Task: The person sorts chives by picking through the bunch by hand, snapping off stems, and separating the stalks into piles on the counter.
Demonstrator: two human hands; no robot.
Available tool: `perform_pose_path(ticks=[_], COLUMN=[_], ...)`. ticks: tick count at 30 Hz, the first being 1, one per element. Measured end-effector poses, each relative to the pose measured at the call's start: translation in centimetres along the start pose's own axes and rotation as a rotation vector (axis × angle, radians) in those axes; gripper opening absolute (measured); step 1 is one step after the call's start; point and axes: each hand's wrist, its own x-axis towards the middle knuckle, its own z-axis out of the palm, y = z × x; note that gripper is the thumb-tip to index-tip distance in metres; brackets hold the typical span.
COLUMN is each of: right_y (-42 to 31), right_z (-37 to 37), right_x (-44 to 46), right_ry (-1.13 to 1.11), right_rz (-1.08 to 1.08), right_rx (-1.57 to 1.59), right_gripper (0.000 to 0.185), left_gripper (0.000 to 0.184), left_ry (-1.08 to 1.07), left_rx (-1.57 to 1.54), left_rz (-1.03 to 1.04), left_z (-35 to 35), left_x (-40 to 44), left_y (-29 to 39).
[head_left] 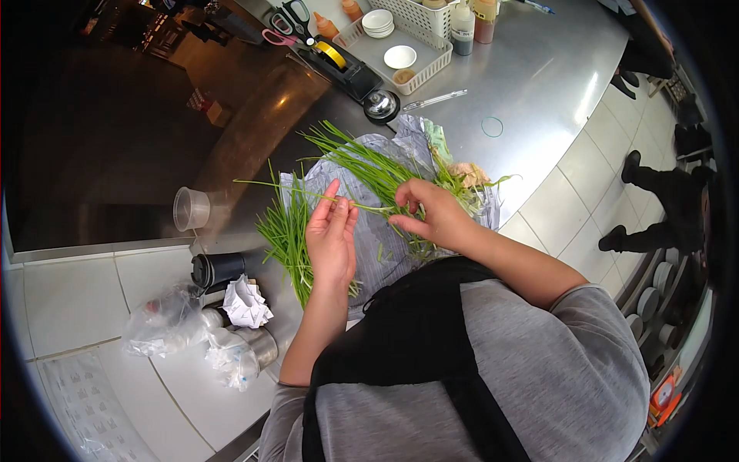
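My left hand (332, 242) pinches a single long chive stalk (369, 208) between thumb and fingertips. Its green tip points left and its pale end reaches toward my right hand (437, 215). That hand is open, thumb and fingers apart around the stalk's pale end; whether it touches the stalk I cannot tell. Beneath both hands lies a crumpled grey sheet (377, 266), with loose green bits on it. One bunch of chives (358, 162) rests on the sheet's far side, and another bunch (283, 242) lies left of my left hand.
Behind the sheet stand a tape dispenser (339, 65), a call bell (381, 105) and a white basket (431, 65) with small dishes. At left are a clear plastic cup (191, 209), a dark tumbler (218, 269) and crumpled paper (246, 302). A person's dark-clothed legs (654, 204) show at right.
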Motion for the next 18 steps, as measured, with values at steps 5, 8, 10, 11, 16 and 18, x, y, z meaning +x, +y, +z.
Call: perform_pose_path(ticks=[5,8,10,11,16,18], right_y=[0.9,1.1,1.5,1.6,0.0,-0.3], right_z=[0.4,0.5,0.7,0.7,0.3,0.4], right_x=[0.8,1.0,0.8,0.8,0.7,1.0], right_ry=[0.041,0.049,0.055,0.063,0.091,0.128], right_rz=[-0.287,-0.335,-0.316,-0.299,-0.113,-0.134], right_rx=[-0.076,-0.134,-0.133,-0.133,-0.084,-0.084], right_gripper=[0.012,0.011,0.012,0.014,0.016,0.016], left_gripper=[0.040,0.040,0.040,0.040,0.040,0.040], left_ry=[-0.010,0.006,0.023,0.037,0.039,0.039], left_rx=[-0.005,-0.032,-0.040,-0.049,-0.044,-0.053], left_rz=[-0.047,-0.031,-0.011,0.011,0.004,-0.017], left_z=[0.7,0.4,-0.2,-0.4,-0.3,0.0], left_x=[-0.2,0.0,0.5,0.7,0.4,0.2], left_y=[-0.7,-0.6,-0.1,0.1,0.2,-0.2])
